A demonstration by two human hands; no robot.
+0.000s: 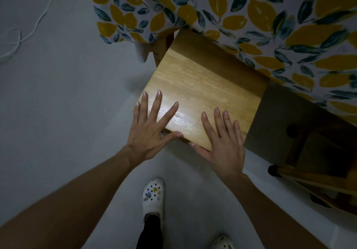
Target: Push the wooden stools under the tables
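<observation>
A wooden stool point(201, 86) with a square light-wood seat stands in the middle of the view. Its far edge lies under the hanging lemon-print tablecloth of the table point(270, 26). My left hand point(152, 127) rests flat on the near left corner of the seat, fingers spread, thumb along the near edge. My right hand point(222, 138) lies flat on the near right part of the seat, fingers apart. Neither hand grips anything. A wooden table leg point(164, 46) shows just left of the stool's far corner.
A second wooden stool point(313, 173) lies in shadow at the lower right, partly under the cloth. A white cable point(36, 25) trails over the grey floor at the upper left. My feet in white clogs point(153, 196) stand behind the stool.
</observation>
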